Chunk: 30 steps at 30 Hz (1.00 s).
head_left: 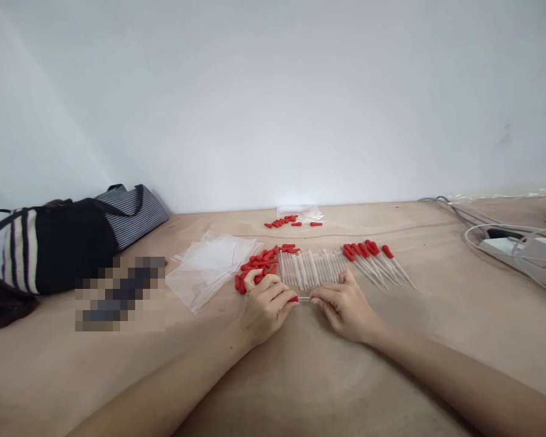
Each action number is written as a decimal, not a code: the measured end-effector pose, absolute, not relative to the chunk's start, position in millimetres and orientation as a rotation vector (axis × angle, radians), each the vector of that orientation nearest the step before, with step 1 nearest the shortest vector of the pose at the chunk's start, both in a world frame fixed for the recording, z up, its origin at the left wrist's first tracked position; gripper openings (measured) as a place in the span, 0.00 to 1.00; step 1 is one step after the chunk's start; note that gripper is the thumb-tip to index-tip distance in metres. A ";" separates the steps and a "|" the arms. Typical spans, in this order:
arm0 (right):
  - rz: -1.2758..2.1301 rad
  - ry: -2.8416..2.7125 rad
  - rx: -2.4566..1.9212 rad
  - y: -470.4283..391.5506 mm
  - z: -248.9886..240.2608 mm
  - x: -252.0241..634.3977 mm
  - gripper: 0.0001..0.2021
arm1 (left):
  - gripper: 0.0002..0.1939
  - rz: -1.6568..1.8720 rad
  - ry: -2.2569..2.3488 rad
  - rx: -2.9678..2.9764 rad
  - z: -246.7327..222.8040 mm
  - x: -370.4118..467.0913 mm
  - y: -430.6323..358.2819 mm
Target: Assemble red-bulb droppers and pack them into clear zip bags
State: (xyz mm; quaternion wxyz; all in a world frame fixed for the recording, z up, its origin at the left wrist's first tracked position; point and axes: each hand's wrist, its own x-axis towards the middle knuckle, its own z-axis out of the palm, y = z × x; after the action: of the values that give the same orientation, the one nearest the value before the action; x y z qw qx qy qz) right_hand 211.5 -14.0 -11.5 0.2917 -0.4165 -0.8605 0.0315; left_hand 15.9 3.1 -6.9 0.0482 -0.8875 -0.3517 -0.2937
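My left hand (267, 308) is closed on a red rubber dropper bulb (293, 299), most of it hidden by the fingers. Between the hands runs a thin clear dropper tube (304, 298), its left end at the bulb; how deep it sits inside I cannot tell. My right hand (343, 306) pinches the tube's other end. Just beyond the hands lies a row of clear tubes (312, 267). Loose red bulbs (260, 261) are heaped by my left hand. To the right rest several droppers (377, 264) with red bulbs on their tubes.
Clear zip bags (213, 264) lie fanned at the left. Farther back are more red bulbs (282, 222) and a small bag (300, 212) near the wall. Fabric bags (73, 243) stand far left, beside a blurred-out object (122, 294). A white power strip (523, 258) with cables is at right.
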 end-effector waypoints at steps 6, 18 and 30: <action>-0.263 -2.258 -1.267 -2.6 -1.3 235.8 0.11 | 0.18 -0.880 -1.180 -2.561 -2.4 9.6 8.5; -0.527 -1.794 -1.982 29.2 -27.7 283.0 0.17 | 0.08 -0.790 -1.446 -2.434 -7.7 -12.3 31.0; -0.464 -1.873 -1.945 25.7 -18.8 258.0 0.14 | 0.05 -0.789 -1.447 -2.399 -6.8 -7.4 37.2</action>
State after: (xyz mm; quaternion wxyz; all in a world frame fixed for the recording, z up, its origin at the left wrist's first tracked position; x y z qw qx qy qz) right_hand 258.0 25.7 -18.8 0.1998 -0.6956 -0.6698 -0.1659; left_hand -7.4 37.2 -6.8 0.1152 -0.8188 -0.4938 -0.2692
